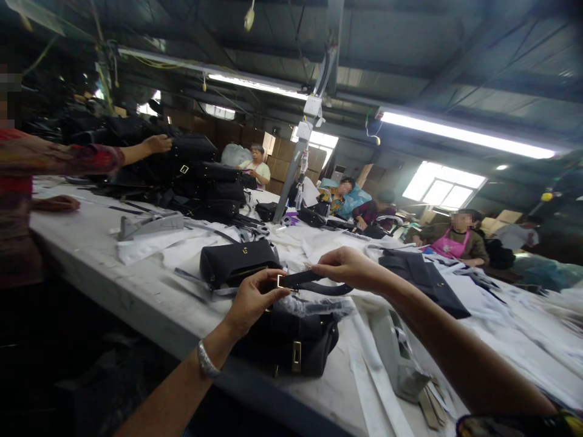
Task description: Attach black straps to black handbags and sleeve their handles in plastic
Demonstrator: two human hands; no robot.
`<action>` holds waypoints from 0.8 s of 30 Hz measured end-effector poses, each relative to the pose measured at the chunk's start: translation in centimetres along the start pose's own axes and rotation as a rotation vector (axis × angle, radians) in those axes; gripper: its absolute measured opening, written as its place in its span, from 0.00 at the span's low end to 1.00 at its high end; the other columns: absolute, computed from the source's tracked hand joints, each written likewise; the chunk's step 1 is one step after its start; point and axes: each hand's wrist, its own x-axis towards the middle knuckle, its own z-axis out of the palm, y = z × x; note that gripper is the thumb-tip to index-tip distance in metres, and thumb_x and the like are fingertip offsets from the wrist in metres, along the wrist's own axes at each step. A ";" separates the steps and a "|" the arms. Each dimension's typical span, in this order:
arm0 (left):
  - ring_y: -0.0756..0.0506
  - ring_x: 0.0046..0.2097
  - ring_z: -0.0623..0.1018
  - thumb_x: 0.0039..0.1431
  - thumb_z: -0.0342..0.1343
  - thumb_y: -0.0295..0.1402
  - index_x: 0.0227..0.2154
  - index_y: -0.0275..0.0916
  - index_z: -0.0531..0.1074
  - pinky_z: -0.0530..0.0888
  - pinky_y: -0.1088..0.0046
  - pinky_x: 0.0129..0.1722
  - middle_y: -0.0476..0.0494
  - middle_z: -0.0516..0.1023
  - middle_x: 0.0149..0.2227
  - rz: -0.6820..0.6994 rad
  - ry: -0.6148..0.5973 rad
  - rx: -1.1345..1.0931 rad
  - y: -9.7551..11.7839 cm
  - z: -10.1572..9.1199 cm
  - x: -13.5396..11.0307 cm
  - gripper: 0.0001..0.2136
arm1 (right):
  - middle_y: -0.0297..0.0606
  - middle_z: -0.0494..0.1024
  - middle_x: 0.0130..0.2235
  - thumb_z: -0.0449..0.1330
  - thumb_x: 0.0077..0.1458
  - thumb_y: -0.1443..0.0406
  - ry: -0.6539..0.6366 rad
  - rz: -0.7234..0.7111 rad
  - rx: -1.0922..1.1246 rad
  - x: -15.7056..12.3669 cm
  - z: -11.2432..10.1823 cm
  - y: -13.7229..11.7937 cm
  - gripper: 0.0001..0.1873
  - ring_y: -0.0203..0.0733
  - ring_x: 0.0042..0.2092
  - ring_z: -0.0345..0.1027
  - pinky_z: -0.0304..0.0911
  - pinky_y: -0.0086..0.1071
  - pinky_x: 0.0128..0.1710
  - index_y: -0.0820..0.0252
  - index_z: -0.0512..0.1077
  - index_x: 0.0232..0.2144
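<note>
My left hand point(252, 300) is closed on the buckle end of a black strap point(314, 283), pinching it near its gold buckle. My right hand point(348, 267) is closed on the same strap a little further along. Both hands hover just above a black handbag point(291, 343) with a gold clasp that lies at the near edge of the white table point(136, 291). A second dark handbag point(237, 262) sits just behind my left hand. A silver bracelet is on my left wrist.
A dark flat bag piece point(426, 279) lies to the right. White paper strips and grey strap pieces lie about. A pile of black bags point(200, 176) stands at the back left, where another person's hand point(157, 144) reaches. Several people sit along the far side.
</note>
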 end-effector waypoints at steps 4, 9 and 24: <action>0.41 0.45 0.78 0.48 0.69 0.38 0.41 0.38 0.78 0.72 0.70 0.47 0.43 0.80 0.40 0.020 -0.049 0.038 0.3 0.4 -0.2 0.18 | 0.28 0.60 0.17 0.57 0.54 0.52 0.022 -0.073 -0.165 0.5 1.1 -1.4 0.23 0.30 0.21 0.51 0.44 0.27 0.21 0.63 0.71 0.18; 0.40 0.48 0.77 0.51 0.66 0.38 0.43 0.38 0.79 0.70 0.67 0.52 0.41 0.79 0.45 0.145 -0.017 0.142 0.6 0.4 -0.2 0.16 | 0.35 0.76 0.27 0.55 0.60 0.54 0.115 -0.196 -0.416 0.8 3.1 -2.9 0.18 0.37 0.28 0.65 0.51 0.29 0.27 0.60 0.77 0.31; 0.42 0.43 0.80 0.42 0.70 0.39 0.37 0.36 0.77 0.76 0.71 0.43 0.41 0.82 0.38 -0.140 0.288 0.098 -0.3 -8.0 -2.0 0.19 | 0.38 0.80 0.30 0.65 0.52 0.52 0.185 -0.328 -0.655 1.6 4.0 -2.7 0.15 0.42 0.31 0.70 0.49 0.30 0.28 0.52 0.79 0.39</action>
